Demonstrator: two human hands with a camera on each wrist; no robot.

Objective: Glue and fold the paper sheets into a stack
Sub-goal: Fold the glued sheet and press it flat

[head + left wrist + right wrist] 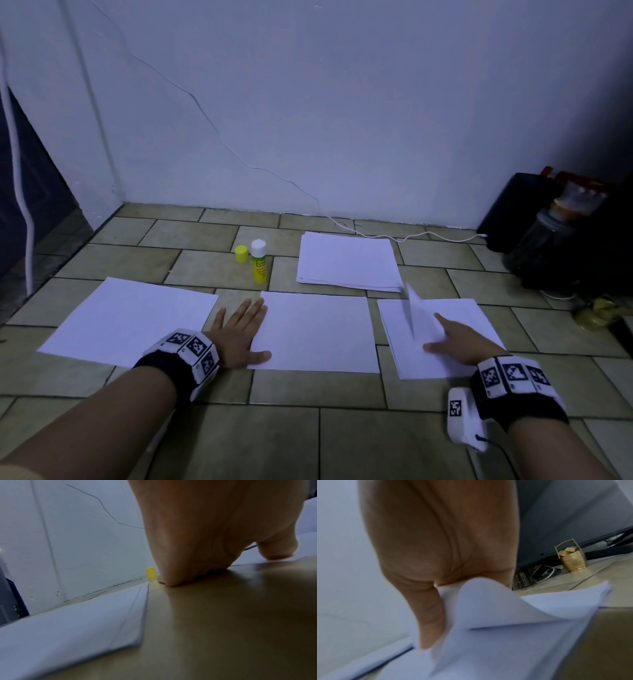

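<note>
Three white papers lie on the tiled floor in the head view: a left sheet (pixel 130 318), a middle sheet (pixel 315 332) and a right pile (pixel 442 356). My left hand (pixel 239 332) lies flat, fingers and thumb touching the middle sheet's left edge; its wrist view shows the palm (pixel 197 527) on the tile beside the left sheet (pixel 77 628). My right hand (pixel 455 342) pinches the top sheet (pixel 416 315) of the right pile, which stands lifted and curled (pixel 496 608) against the thumb (pixel 431 622). An uncapped glue stick (pixel 259 262) stands beside its yellow cap (pixel 241 253).
A stack of fresh paper (pixel 347 262) lies behind the middle sheet. A white cable (pixel 394 236) runs along the wall to a black box (pixel 513 209) with bottles at the right. A small gold bucket (pixel 571 559) stands there too. A dark doorway is at the left.
</note>
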